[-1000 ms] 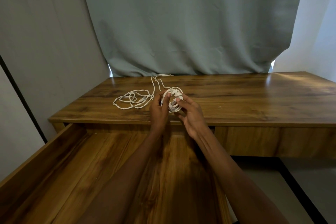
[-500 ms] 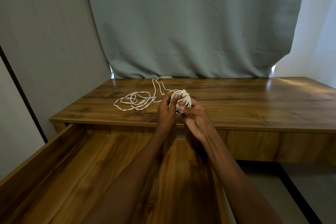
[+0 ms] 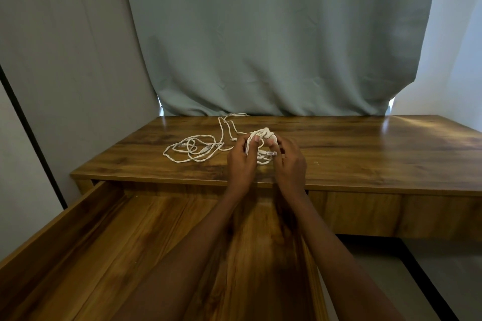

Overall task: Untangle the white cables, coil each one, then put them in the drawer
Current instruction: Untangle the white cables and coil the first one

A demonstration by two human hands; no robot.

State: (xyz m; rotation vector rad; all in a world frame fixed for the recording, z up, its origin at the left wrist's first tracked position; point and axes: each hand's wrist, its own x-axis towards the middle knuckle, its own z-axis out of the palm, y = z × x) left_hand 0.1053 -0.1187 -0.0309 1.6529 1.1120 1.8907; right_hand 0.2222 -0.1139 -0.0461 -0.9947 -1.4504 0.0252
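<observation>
Both of my hands hold a small coil of white cable (image 3: 263, 135) just above the desk's front part. My left hand (image 3: 241, 161) pinches the coil from the left with thumb and fingers. My right hand (image 3: 290, 161) grips it from the right, and a plug end shows between its fingers. A second white cable (image 3: 193, 148) lies loose and looped on the desk top to the left, its tail running back toward the curtain. The open wooden drawer (image 3: 86, 206) is pulled out below my forearms, with nothing visible inside.
The wooden desk (image 3: 378, 148) stretches to the right. A grey-green curtain (image 3: 273, 47) hangs behind it, with a wall on the left. A closed drawer front (image 3: 391, 214) sits to the right of the open one, with dark floor below.
The coil has been turned between my hands and its wraps look tighter. My hands have shifted slightly. The loose cable on the desk has not moved.
</observation>
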